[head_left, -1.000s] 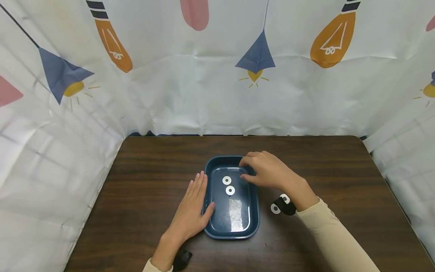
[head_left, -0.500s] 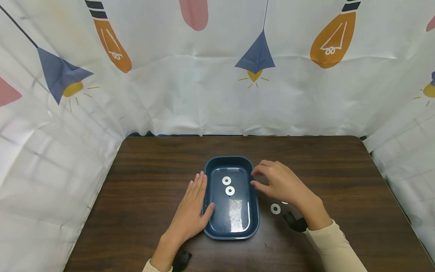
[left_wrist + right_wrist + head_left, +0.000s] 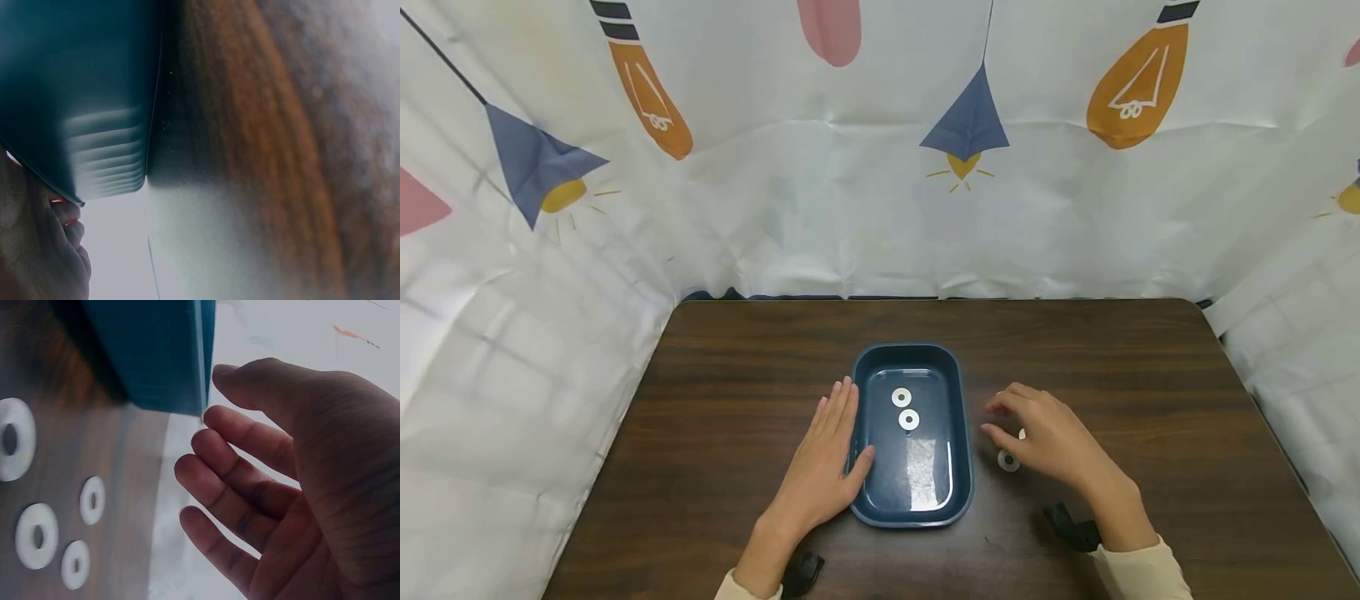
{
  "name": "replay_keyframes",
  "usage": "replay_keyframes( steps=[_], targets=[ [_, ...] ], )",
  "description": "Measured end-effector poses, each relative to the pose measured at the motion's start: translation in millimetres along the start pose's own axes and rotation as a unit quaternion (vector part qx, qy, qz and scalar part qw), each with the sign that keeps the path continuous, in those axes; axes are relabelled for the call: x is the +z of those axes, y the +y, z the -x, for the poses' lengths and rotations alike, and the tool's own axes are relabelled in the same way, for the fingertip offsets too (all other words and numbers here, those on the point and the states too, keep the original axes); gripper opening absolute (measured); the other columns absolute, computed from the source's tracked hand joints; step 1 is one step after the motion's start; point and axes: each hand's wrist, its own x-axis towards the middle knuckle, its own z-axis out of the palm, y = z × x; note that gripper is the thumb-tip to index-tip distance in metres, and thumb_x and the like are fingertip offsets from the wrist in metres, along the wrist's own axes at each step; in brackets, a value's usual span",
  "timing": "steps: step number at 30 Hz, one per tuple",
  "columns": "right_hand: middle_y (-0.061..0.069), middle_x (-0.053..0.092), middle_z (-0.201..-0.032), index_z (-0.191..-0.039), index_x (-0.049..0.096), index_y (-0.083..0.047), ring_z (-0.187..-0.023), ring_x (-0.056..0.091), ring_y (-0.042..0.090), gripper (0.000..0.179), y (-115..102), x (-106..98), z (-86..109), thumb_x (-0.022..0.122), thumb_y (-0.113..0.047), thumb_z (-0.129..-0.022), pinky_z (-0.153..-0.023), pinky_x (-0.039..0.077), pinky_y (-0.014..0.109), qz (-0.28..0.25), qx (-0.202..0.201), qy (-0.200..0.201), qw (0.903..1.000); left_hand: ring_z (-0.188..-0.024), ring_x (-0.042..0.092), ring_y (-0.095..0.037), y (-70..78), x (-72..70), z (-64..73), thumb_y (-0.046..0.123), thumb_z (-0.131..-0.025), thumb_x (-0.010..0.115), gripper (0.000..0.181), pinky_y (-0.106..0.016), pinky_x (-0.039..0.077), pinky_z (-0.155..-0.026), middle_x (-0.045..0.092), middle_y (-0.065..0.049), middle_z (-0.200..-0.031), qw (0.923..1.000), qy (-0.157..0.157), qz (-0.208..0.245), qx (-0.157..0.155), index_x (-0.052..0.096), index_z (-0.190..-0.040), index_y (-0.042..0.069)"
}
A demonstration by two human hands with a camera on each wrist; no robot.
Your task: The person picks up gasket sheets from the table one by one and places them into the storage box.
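A dark blue tray [image 3: 964,492] stands on the wooden table. Two flat white rings lie inside it, an upper ring [image 3: 894,397] and a lower ring [image 3: 902,420]. My left hand [image 3: 820,471] rests along the tray's left wall with straight fingers, its thumb over the rim. To the right of the tray, my right hand [image 3: 1052,433] hovers apart from it, fingers loosely bent and nothing between them. Below that hand a loose white ring [image 3: 1002,462] lies on the table, another partly hidden. Several rings, one a large ring [image 3: 25,440], show in the right wrist view.
The brown table [image 3: 737,375] extends around the tray. Behind it hangs a white curtain [image 3: 760,208] printed with lamps and bulbs. Black wrist cameras are worn on both wrists, one a camera [image 3: 1072,529] at the right sleeve.
My right hand has drawn back from over the tray's right rim, to the right and nearer me, above the loose rings. The left hand and the rings in the tray have stayed put.
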Motion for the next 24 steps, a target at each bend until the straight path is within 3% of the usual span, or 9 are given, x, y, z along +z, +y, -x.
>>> replay_keyframes(
  steps=[10,18,24],
  targets=[
    [-0.005,0.074,-0.103,-0.108,0.078,-0.014,-0.088,0.072,0.016,0.022,9.0,10.8,21.7,0.083,-0.024,-0.09,-0.08,0.063,0.041,0.011,0.035,0.014,0.9992,-0.169,0.005,-0.021,2.1,-1.7,-2.6,0.041,-0.104,0.061,0.088,-0.043,0.01,-0.139,0.009,-0.005,-0.181,0.9999,-0.009,0.004,0.003,0.012,-0.171,0.012],
    [-0.007,0.072,-0.1,-0.108,0.077,-0.017,-0.085,0.068,0.01,0.018,9.8,11.6,28.8,0.083,-0.023,-0.091,-0.072,0.057,0.03,-0.01,0.055,-0.01,0.9984,-0.169,0.007,-0.021,-1.9,-4.4,-1.0,0.04,-0.102,0.064,0.09,-0.053,0.019,-0.136,0.008,-0.004,-0.181,1.0,-0.008,0.004,-0.003,0.014,-0.171,0.011],
    [-0.007,0.073,-0.102,-0.107,0.077,-0.021,-0.09,0.07,0.013,0.017,15.2,14.4,38.6,0.082,-0.028,-0.092,-0.078,0.059,0.037,0.003,0.075,-0.003,0.9972,-0.169,0.007,-0.02,1.8,0.5,-1.6,0.041,-0.101,0.065,0.092,-0.055,0.022,-0.135,0.012,-0.005,-0.181,1.0,-0.004,0.002,-0.007,0.012,-0.171,0.013]
  ],
)
